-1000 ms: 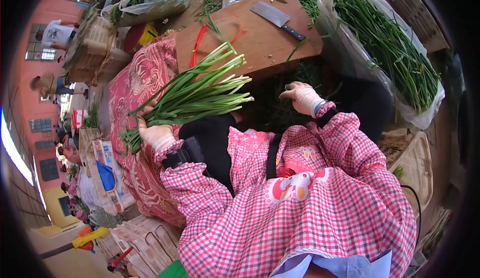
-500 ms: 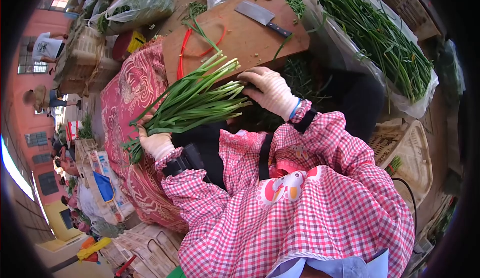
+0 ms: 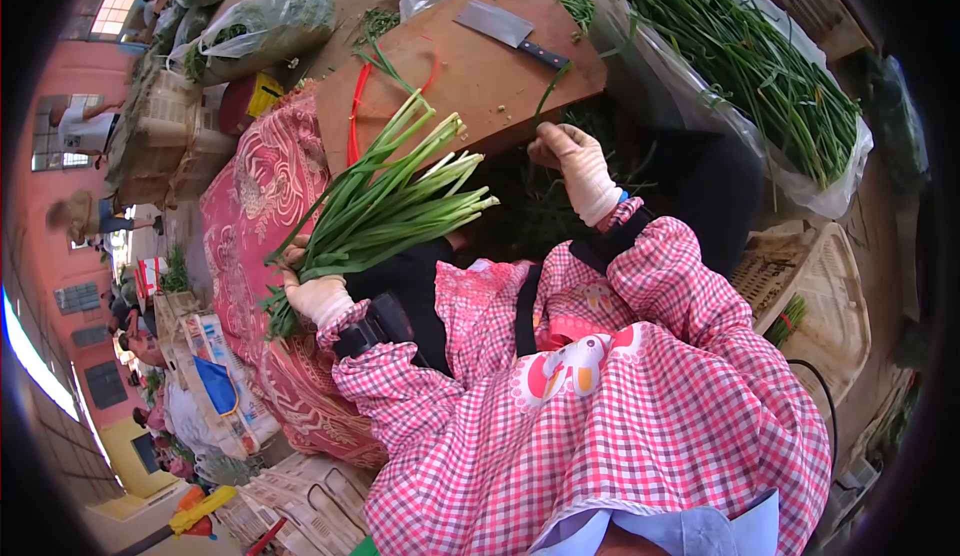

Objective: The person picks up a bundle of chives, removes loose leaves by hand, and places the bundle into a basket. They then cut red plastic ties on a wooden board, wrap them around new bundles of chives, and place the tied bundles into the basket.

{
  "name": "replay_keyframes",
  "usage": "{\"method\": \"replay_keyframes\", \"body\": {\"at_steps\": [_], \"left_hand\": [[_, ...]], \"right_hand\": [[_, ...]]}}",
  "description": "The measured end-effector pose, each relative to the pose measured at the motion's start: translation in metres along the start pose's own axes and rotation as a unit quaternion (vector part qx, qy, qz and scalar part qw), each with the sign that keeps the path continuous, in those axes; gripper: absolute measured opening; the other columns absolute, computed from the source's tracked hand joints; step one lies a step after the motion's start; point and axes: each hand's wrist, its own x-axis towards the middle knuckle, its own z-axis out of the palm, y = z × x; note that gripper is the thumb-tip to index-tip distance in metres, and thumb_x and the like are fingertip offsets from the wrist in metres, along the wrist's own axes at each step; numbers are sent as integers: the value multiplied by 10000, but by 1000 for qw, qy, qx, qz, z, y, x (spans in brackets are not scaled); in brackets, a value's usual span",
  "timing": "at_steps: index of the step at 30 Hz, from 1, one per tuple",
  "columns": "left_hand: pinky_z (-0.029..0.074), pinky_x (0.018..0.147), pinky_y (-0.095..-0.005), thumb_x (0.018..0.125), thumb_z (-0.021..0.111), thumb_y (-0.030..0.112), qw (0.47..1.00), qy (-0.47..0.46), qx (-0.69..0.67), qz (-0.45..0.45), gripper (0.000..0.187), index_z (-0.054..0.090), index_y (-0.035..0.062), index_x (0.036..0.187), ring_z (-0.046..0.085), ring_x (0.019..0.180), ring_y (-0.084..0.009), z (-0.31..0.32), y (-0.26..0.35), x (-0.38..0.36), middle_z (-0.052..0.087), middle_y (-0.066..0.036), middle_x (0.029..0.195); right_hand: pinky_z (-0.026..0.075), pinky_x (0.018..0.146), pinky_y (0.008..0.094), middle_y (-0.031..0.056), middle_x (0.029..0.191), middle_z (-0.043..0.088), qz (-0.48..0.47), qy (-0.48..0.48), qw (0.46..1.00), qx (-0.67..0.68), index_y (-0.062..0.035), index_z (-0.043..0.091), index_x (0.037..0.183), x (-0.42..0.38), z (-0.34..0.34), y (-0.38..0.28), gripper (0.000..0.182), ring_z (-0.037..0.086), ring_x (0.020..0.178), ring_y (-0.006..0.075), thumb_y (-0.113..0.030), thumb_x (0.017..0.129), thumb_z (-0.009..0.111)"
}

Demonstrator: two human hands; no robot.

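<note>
My left hand [image 3: 314,291], in a pale glove with bare fingertips, is closed around the leafy part of a bunch of garlic chives [image 3: 385,206]. Their pale cut ends fan out to the right, over my lap. Apart from the bunch, to its right, my gloved right hand [image 3: 580,164] has its fingers pinched together by the board's near edge; what they hold, if anything, is too small to make out. Beyond the bunch, red ties [image 3: 357,116] lie on a wooden board [image 3: 480,81]. A cleaver [image 3: 510,31] with a dark handle rests near the board's far side.
A big clear plastic bag of long green chives [image 3: 740,66] stands at the right. Below it is a pale plastic crate [image 3: 830,306]. Red patterned cloth [image 3: 260,181] covers something at my left. Stacked crates and other people are farther left.
My right hand has moved right, away from the pale ends of the bunch, and its fingers have closed. The chive ends are spread wider. My left hand keeps its hold.
</note>
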Motion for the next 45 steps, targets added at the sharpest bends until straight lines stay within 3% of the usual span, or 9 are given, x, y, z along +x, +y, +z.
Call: {"method": "replay_keyframes", "body": {"at_steps": [5, 11, 13, 21, 24, 28, 31, 34, 45], "left_hand": [[405, 950, -489, 866, 491, 226, 999, 2, -17, -50, 210, 599, 60, 798, 569, 981, -261, -4, -2, 2, 644, -49, 825], [416, 927, -514, 863, 496, 259, 981, -88, -68, -159, 243, 613, 64, 779, 589, 983, -261, -1, -5, -10, 664, -56, 876], [418, 925, -517, 863, 495, 266, 985, -81, -46, -144, 255, 613, 60, 769, 589, 985, -259, 3, -9, -16, 664, -62, 888], [464, 872, -408, 809, 517, 115, 997, -39, 55, -40, 111, 596, 38, 793, 589, 939, -216, 0, -17, -21, 644, -74, 919], [428, 926, -481, 862, 479, 244, 998, -9, 34, -54, 250, 609, 50, 773, 580, 980, -261, -8, -4, -5, 660, -66, 899], [419, 933, -459, 860, 488, 225, 999, -5, 1, -46, 200, 615, 74, 823, 564, 972, -257, -8, 15, 1, 654, -27, 811], [418, 931, -457, 863, 509, 219, 999, -4, -20, -43, 178, 623, 83, 852, 562, 969, -255, -2, 13, -4, 655, -16, 791], [428, 920, -455, 867, 520, 228, 999, 2, -5, -38, 182, 627, 81, 866, 566, 963, -261, -3, 11, -5, 660, -22, 806], [457, 890, -436, 883, 485, 250, 995, -59, -51, -67, 225, 646, 92, 872, 607, 901, -224, -13, 0, -15, 663, -62, 882]], "right_hand": [[420, 921, 285, 46, 1091, 606, -85, -144, 944, -284, -11, 581, 1150, -34, 21, -16, 393, 535, 1063, 163, -81, 776, 679], [438, 916, 289, 90, 1096, 612, 57, -186, 976, -99, 24, 596, 1113, -21, 30, 8, 374, 577, 989, 163, -134, 794, 712], [374, 977, 300, 91, 1293, 516, 60, -187, 975, -106, -7, 645, 1065, -23, 36, 12, 284, 506, 1114, 166, -131, 813, 680], [458, 852, 274, 55, 1156, 588, 107, -154, 977, -96, -6, 595, 1137, -39, 47, 3, 326, 562, 957, 117, -79, 824, 649], [444, 901, 301, 62, 1137, 594, 39, -274, 950, -144, -4, 603, 1080, -37, 35, 7, 266, 541, 1051, 152, -78, 825, 619], [368, 1001, 397, 133, 1160, 582, -278, -248, 697, -613, -23, 622, 811, -21, -5, -16, 97, 471, 1186, 313, -91, 746, 650], [415, 973, 354, 82, 1209, 556, -202, -186, 844, -461, -54, 541, 1200, -23, -1, -21, 449, 479, 1187, 238, -2, 766, 642], [438, 952, 329, 52, 1196, 563, -109, -184, 945, -246, -56, 468, 1290, -21, 19, -23, 553, 532, 1100, 194, -38, 774, 665], [488, 794, 286, 47, 920, 624, -192, -264, 910, -254, -7, 609, 1036, -18, 56, -6, 234, 592, 865, 134, -2, 805, 644]]}}
